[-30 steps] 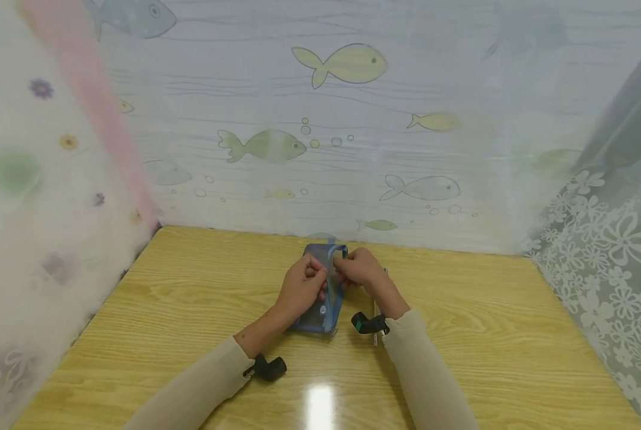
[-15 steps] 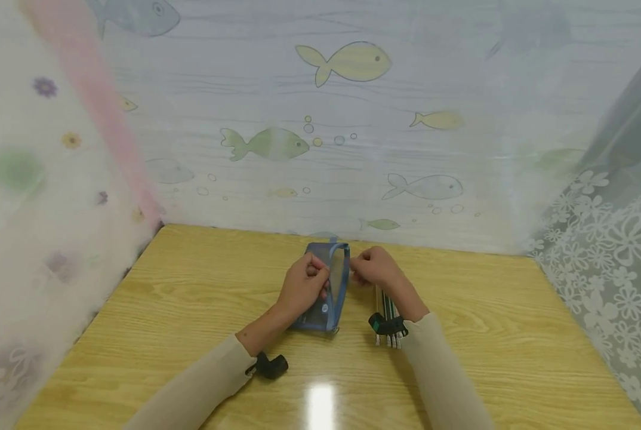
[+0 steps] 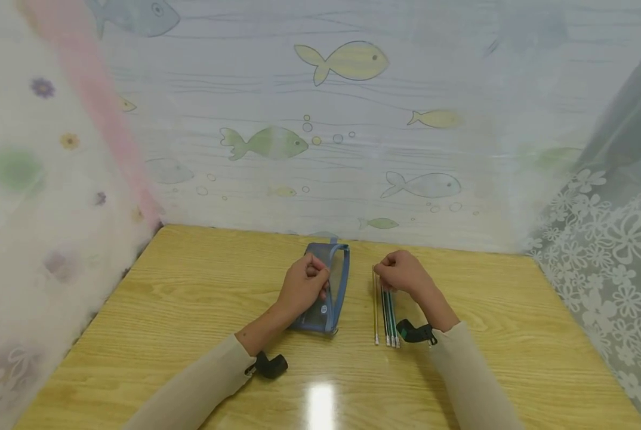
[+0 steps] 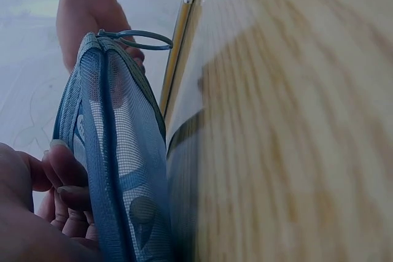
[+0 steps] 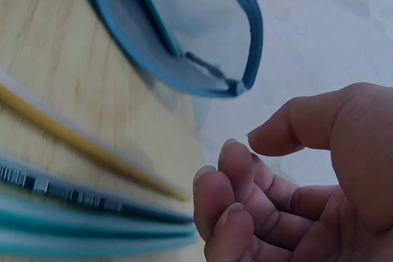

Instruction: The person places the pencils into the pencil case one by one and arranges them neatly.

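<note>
A blue mesh pencil case stands on the table, its zipped mouth gaping toward the right. My left hand pinches the near side of that mouth. Through the opening, the right wrist view shows a teal pencil inside the case. Right of the case lies a yellow pencil, with several dark and teal pencils side by side next to it. Over their far ends is my right hand, holding nothing, thumb apart from the loosely bent fingers. It hides those pencil ends in the head view.
The wood-grain table ends at a fish-print curtain behind the case. Cloth hangings with flowers stand along both sides. A zipper pull loop sticks out from the end of the case.
My right hand has moved from the mouth of the case rightward to the pencils, uncovering more of them. My left hand has kept its grip on the case.
</note>
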The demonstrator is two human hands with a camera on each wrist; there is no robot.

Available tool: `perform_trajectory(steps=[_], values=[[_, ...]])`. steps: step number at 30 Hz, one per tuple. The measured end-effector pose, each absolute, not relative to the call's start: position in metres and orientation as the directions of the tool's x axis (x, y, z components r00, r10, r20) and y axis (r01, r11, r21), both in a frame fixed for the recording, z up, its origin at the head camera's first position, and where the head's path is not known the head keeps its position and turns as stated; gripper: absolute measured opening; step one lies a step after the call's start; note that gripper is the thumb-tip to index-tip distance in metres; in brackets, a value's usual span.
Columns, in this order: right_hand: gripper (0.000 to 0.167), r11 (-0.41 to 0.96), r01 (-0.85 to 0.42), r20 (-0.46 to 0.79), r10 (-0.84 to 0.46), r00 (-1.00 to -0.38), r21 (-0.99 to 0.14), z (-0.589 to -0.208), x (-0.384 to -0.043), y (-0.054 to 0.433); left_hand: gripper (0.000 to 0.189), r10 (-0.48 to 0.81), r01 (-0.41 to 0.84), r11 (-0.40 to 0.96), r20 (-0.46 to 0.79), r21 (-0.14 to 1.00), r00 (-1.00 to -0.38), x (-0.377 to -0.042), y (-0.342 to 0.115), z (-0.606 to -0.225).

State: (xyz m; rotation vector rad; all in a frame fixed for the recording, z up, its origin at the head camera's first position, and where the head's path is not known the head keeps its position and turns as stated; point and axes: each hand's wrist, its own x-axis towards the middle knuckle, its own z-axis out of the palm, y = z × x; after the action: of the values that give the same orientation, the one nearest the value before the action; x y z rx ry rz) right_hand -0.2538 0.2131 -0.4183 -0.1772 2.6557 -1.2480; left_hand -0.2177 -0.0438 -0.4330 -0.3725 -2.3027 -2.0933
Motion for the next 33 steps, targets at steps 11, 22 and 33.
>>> perform_trajectory(steps=[11, 22, 33], values=[[0.038, 0.768, -0.034, -0.17, -0.184, -0.968, -0.639, -0.423, -0.246, 0.238, 0.005, 0.187, 0.184, 0.093, 0.164, 0.979, -0.969, -0.217, -0.045, -0.434], [0.045, 0.755, 0.054, -0.257, -0.154, -0.954, -0.653, -0.432, -0.25, 0.243, 0.005, 0.187, 0.185, 0.099, 0.165, 0.978, -0.968, -0.235, -0.045, -0.462], [0.05, 0.824, 0.036, -0.197, -0.093, -0.976, -0.566, -0.432, -0.247, 0.239, 0.006, 0.206, 0.201, 0.096, 0.179, 0.975, -0.962, -0.232, -0.046, -0.457]])
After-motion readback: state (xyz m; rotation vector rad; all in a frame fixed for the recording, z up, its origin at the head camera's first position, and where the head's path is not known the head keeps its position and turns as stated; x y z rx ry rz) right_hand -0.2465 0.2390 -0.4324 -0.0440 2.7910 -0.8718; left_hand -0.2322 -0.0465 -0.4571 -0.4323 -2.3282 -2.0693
